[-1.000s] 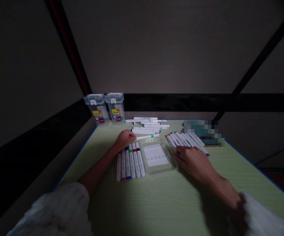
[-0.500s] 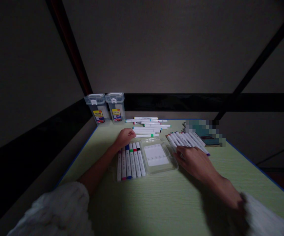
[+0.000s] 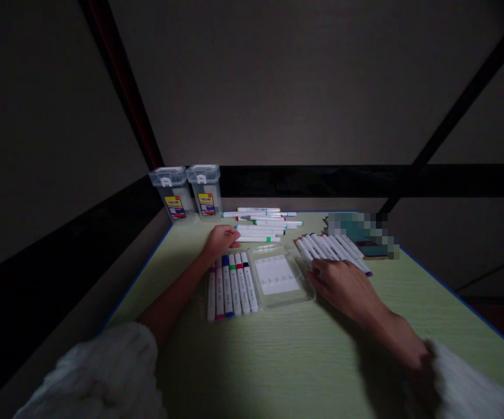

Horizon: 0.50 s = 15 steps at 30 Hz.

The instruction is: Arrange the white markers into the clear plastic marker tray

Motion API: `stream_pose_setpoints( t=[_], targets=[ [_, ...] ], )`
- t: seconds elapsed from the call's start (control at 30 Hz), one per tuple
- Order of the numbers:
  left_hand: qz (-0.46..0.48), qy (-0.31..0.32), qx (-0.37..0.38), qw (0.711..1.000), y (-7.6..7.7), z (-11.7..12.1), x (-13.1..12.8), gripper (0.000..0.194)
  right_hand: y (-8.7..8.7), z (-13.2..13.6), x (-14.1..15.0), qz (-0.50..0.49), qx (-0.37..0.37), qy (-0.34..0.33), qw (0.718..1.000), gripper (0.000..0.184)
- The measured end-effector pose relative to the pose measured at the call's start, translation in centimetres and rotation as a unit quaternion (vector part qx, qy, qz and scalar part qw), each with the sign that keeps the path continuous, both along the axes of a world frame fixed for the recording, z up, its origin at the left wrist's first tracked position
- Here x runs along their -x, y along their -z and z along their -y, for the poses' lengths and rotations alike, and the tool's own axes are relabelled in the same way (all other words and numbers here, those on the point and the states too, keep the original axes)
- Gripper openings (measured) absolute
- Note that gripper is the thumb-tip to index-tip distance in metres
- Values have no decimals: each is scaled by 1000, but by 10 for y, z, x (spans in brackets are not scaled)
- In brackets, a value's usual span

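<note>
Here, the two hands are well apart above a pale green table [image 3: 252, 361]. The left hand [image 3: 222, 238] has its fingers curled in at the left end of a white marker with a green band [image 3: 256, 239], which lies crosswise; whether they pinch it cannot be told. Behind that marker, a loose pile of white markers [image 3: 269, 221] lies roughly crosswise near the far edge. The right hand [image 3: 343, 285] is palm down, its bent fingers at the near end of a slanted row of white markers [image 3: 330, 247]; its fingertips are partly hidden, so its grip cannot be told either. Between the hands lies an open clear case [image 3: 295, 299]. Its right side shows a white insert [image 3: 277, 274], while its left side holds a row of capped markers [image 3: 232, 288], with purple, pink, blue, green, red and black among their bands. Two lidded clear boxes [image 3: 173, 201] [image 3: 205, 195] stand upright side by side at the far left, with yellow labels on their fronts. A teal notebook [image 3: 352, 233], partly pixelated, lies at the far right, just behind the slanted row.
</note>
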<state>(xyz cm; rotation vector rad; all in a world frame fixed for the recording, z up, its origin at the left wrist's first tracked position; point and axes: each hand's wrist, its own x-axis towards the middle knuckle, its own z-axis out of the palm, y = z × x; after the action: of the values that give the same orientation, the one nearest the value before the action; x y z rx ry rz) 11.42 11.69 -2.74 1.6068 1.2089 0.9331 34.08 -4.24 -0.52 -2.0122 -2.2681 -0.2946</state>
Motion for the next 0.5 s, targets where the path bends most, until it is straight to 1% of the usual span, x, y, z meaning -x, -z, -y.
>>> stream_pose_setpoints(
  t=[0.23, 0.4, 0.5],
  targets=[
    [87, -22, 80, 993, -8, 6, -3, 12, 1, 0, 0, 1, 2, 3, 1000, 20],
    [128, -6, 112, 985, -14, 10, -4, 13, 1, 0, 0, -4, -15, 1, 1000, 21],
    [145, 10, 125, 981, -17, 12, -5, 14, 0, 0, 2, -23, -19, -9, 1000, 20]
  ],
)
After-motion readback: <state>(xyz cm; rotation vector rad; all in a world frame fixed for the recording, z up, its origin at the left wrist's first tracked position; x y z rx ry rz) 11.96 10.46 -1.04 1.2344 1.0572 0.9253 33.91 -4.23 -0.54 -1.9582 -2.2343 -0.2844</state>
